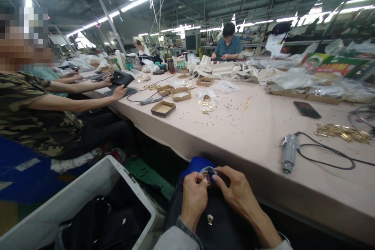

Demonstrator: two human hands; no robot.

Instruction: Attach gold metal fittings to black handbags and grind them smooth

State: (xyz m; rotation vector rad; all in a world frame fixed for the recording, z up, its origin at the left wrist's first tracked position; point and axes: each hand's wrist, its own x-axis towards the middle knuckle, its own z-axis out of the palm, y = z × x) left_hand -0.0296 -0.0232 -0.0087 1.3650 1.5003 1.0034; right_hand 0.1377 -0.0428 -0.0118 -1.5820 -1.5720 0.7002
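My left hand (193, 199) and my right hand (236, 189) meet low in front of me, just below the table's near edge. Both are closed in a pinch on a small gold metal clasp (206, 177) wrapped in clear film. The clasp sits at the top of a black bag (222, 222) that rests on my lap, with a blue cloth (197, 164) behind it. A second small gold fitting (210, 219) lies on the bag's face below my left hand.
A grey electric screwdriver (289, 152) with a black cord lies on the pink table (249, 133), near gold hardware (342, 132), a phone (307, 109) and small cardboard trays (163, 108). A white bin (88, 191) of black bags stands at my left. Co-workers sit along the table.
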